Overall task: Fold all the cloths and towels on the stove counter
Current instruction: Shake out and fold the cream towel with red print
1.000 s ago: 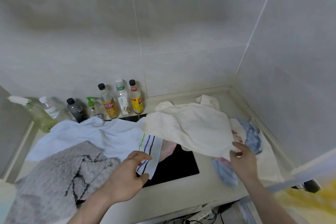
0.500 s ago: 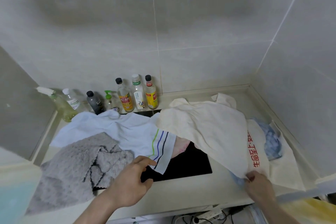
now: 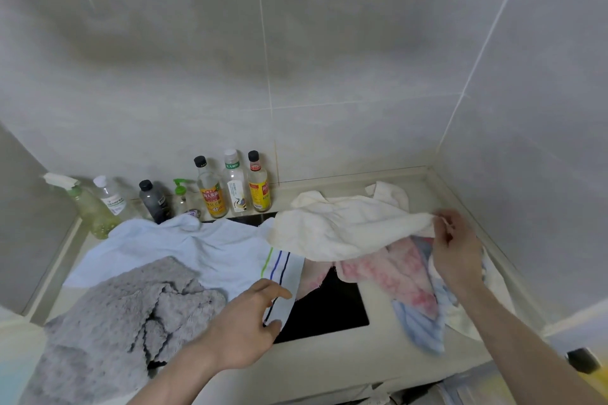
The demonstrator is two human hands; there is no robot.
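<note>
Cream towel (image 3: 342,227) is up off the table (image 3: 329,362) on its right edge, pinched in our right hand (image 3: 457,250), fingers clamped on the corner; its left part sags over the black stove (image 3: 325,309). Under it we can see a pink cloth (image 3: 398,273) and a blue cloth (image 3: 421,329) lying crumpled on the table's right side. Our left hand (image 3: 243,329) hovers at the striped end of the white towel (image 3: 197,250), fingers loosely apart, thumb and forefinger near the edge; can't tell if they're touching it. A grey towel (image 3: 108,319) sits bunched at front left, overlapping the white one. Bottles (image 3: 235,187) line the back wall.
</note>
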